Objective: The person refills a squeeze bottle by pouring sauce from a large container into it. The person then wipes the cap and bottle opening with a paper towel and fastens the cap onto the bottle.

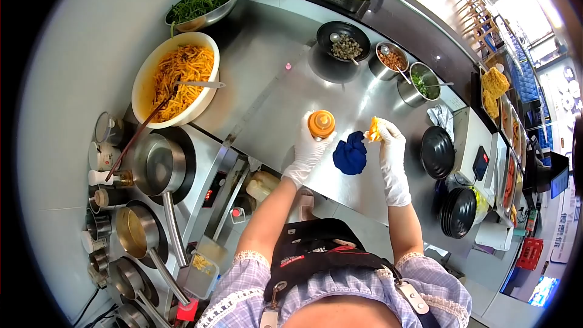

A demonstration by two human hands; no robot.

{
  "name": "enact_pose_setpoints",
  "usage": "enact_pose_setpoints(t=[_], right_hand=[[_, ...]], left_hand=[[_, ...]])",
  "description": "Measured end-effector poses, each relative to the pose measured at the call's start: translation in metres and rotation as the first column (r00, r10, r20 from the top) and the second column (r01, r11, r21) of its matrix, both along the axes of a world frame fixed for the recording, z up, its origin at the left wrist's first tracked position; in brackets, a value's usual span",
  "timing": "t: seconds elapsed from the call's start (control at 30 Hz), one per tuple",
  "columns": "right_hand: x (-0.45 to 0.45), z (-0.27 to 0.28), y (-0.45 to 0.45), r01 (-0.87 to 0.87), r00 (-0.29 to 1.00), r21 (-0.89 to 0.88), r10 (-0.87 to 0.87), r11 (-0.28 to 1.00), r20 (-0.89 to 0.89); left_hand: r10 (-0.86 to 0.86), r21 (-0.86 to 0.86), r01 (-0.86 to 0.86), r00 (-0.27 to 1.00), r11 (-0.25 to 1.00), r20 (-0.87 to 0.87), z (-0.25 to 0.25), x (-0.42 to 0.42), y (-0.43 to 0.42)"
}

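Observation:
Both of my hands wear white gloves and are over the steel counter point(261, 79). My left hand point(307, 149) is wrapped round a squeeze bottle point(322, 123) with an orange top, seen from above. In my right hand point(392, 143) the fingers pinch a small crumpled orange-and-white piece point(373, 130); whether it is paper or food I cannot tell. A bunched dark blue cloth point(350, 154) lies on the counter between my hands, touched by neither.
A white tub point(138, 94) of orange shreds and a bowl of greens point(203, 9) stand at left. Several long-handled pots point(159, 161) sit below them. A black bowl point(328, 29), two steel containers point(388, 73) and black plates point(456, 212) line the far and right sides.

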State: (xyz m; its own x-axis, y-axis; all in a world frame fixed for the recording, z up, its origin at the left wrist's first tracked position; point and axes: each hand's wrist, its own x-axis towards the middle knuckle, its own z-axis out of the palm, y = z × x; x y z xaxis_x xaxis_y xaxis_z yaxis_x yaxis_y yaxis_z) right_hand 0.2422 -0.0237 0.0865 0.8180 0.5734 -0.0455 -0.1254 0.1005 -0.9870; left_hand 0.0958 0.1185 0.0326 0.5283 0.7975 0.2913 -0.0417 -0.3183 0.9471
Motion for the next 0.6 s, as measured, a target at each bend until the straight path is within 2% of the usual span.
enact_pose_setpoints(t=[0.03, 0.07, 0.17, 0.23, 0.27, 0.3, 0.33, 0.37, 0.4, 0.5, 0.57, 0.6], right_hand=[[0.005, -0.006, -0.003, 0.008, 0.997, 0.045, -0.005, 0.999, -0.08], [0.011, -0.016, -0.006, -0.007, 0.997, 0.001, 0.007, 1.0, -0.075], [0.01, -0.024, -0.01, -0.054, 0.989, -0.071, 0.043, 0.996, -0.14], [-0.001, -0.028, -0.006, -0.101, 0.98, -0.033, 0.094, 0.994, -0.176], [0.0, -0.031, -0.002, -0.145, 0.982, -0.12, 0.129, 0.982, -0.136], [-0.002, -0.037, 0.001, -0.158, 0.953, -0.032, 0.144, 0.987, -0.266], [0.003, -0.046, 0.003, -0.211, 0.957, -0.045, 0.197, 0.976, -0.213], [0.006, -0.051, 0.005, -0.239, 0.946, -0.036, 0.224, 0.97, -0.236], [0.002, -0.047, 0.01, -0.228, 0.944, -0.026, 0.214, 0.973, -0.253], [-0.007, -0.039, 0.02, -0.267, 0.932, -0.003, 0.258, 0.964, -0.255], [-0.015, -0.03, 0.027, -0.287, 0.944, -0.042, 0.276, 0.957, -0.181], [-0.015, -0.03, 0.03, -0.315, 0.937, -0.036, 0.304, 0.948, -0.171]], left_hand=[[-0.004, -0.064, 0.007, 0.999, 0.998, 0.035, 0.004, -0.001, 0.0], [-0.018, -0.127, 0.02, 1.0, 0.992, 0.015, 0.002, -0.003, 0.002], [0.017, -0.158, -0.005, 0.997, 0.987, 0.076, 0.004, -0.015, -0.002], [0.024, -0.094, -0.021, 0.999, 0.995, 0.028, 0.027, -0.04, 0.0], [0.067, -0.133, -0.057, 0.995, 0.989, 0.074, 0.025, -0.047, -0.002], [0.101, -0.173, -0.079, 0.987, 0.982, 0.125, 0.023, -0.059, -0.001], [0.148, -0.156, -0.141, 0.988, 0.978, 0.035, 0.042, -0.082, 0.001], [0.174, -0.145, -0.179, 0.984, 0.973, -0.05, 0.072, -0.101, 0.0], [0.16, -0.225, -0.164, 0.986, 0.96, -0.038, 0.091, -0.122, 0.002], [0.276, -0.277, -0.24, 0.956, 0.93, 0.097, 0.138, -0.19, 0.005], [0.407, -0.105, -0.409, 0.913, 0.907, -0.04, 0.17, -0.245, 0.009], [0.449, -0.123, -0.448, 0.893, 0.885, -0.023, 0.18, -0.273, 0.012]])
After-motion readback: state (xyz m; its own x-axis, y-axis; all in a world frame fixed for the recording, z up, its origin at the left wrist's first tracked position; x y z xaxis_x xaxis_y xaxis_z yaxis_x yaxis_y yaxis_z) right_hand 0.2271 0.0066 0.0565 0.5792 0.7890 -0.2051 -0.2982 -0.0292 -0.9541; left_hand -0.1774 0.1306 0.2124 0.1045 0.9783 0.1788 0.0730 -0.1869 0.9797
